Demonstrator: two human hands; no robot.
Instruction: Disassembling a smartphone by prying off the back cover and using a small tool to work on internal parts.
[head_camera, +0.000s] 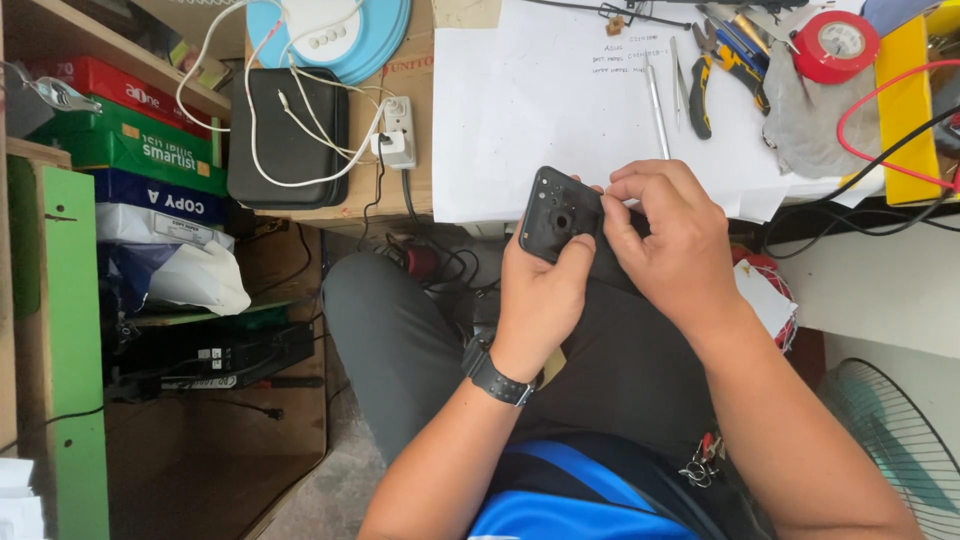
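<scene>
I see the left hand (540, 290) cradling a black phone cover (560, 215), thumb steadying it. At its three o'clock, the right hand (670, 240) pinches its edge.

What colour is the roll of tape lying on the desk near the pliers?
Red, with a pale core: the tape roll shows best in the head view, beside the pliers.

Only one view is given, taken from a camera worn on the head and aimed steeply down over the lap, with the desk edge (600, 215) toward 12 o'clock and the torso at 6 o'clock. The left hand (540, 290) and right hand (670, 245) are seen close, near centre. Shelving (60, 330) is caught at 9 o'clock, a fan (900, 450) at 4 o'clock.
</scene>
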